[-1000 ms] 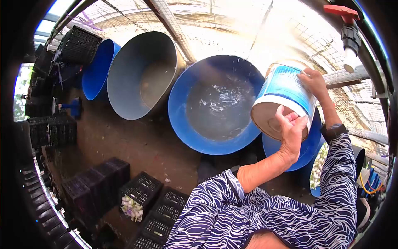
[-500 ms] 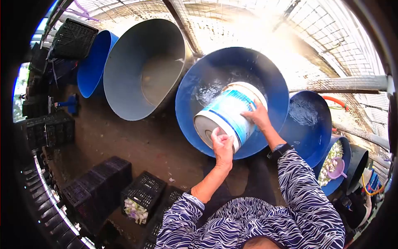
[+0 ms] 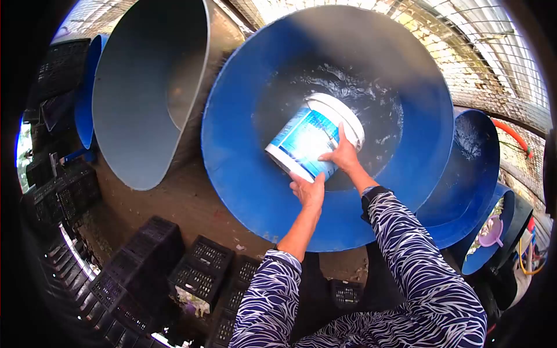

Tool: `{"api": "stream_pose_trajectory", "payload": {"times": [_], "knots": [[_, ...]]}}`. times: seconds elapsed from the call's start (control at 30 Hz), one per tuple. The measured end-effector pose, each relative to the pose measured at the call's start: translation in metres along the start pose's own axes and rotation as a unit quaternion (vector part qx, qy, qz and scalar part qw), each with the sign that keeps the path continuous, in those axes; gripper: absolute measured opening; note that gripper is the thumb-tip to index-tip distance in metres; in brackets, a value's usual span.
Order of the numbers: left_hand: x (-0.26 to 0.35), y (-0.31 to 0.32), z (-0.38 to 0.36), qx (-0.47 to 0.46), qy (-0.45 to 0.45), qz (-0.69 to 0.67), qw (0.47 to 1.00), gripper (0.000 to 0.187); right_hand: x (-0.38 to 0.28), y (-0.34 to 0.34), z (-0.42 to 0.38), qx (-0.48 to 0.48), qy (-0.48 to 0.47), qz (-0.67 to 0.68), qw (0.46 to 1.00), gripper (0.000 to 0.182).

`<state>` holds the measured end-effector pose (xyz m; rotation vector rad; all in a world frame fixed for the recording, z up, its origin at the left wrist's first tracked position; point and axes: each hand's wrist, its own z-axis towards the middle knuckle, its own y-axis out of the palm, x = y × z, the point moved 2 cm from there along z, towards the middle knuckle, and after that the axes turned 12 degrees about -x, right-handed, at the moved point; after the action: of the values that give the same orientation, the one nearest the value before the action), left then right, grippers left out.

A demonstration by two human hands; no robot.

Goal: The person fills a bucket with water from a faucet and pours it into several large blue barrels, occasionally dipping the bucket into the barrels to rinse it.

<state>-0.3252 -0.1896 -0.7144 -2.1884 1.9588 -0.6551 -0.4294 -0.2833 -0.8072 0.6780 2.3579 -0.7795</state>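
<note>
A wide, round blue tub (image 3: pixel 235 145) of smooth plastic holds rippling water at the centre of the frame; a grey oval tub (image 3: pixel 139 98) leans beside it, upper left. Over the water, tilted, is a white plastic bucket (image 3: pixel 307 139) with a glossy blue label. The left hand (image 3: pixel 308 192) holds its bottom edge, the right hand (image 3: pixel 344 153) its side, thumb and fingers spread against the curved wall

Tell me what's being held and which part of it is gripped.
A white and blue bucket: left hand at its base edge, right hand on its labelled side, toward the rim.
</note>
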Motion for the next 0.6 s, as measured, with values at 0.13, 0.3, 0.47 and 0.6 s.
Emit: {"api": "stream_pose_trajectory", "payload": {"times": [0.13, 0.3, 0.47, 0.6], "knots": [[-0.004, 0.009, 0.028, 0.018, -0.07, 0.019, 0.997, 0.118, -0.034, 0.006, 0.0, -0.051, 0.059, -0.029, 0.997, 0.127], [0.011, -0.016, 0.058, 0.004, -0.16, -0.035, 0.986, 0.125, -0.045, 0.013, 0.012, 0.011, 0.123, -0.02, 0.992, 0.101], [0.004, -0.028, 0.081, -0.119, -0.111, -0.091, 0.983, 0.092, 0.035, -0.065, 0.075, 0.111, 0.057, 0.091, 0.988, 0.028], [0.049, -0.085, -0.031, 0.152, 0.353, 0.228, 0.895, 0.078, 0.015, -0.115, 0.068, 0.045, 0.172, 0.13, 0.975, 0.033]]}}
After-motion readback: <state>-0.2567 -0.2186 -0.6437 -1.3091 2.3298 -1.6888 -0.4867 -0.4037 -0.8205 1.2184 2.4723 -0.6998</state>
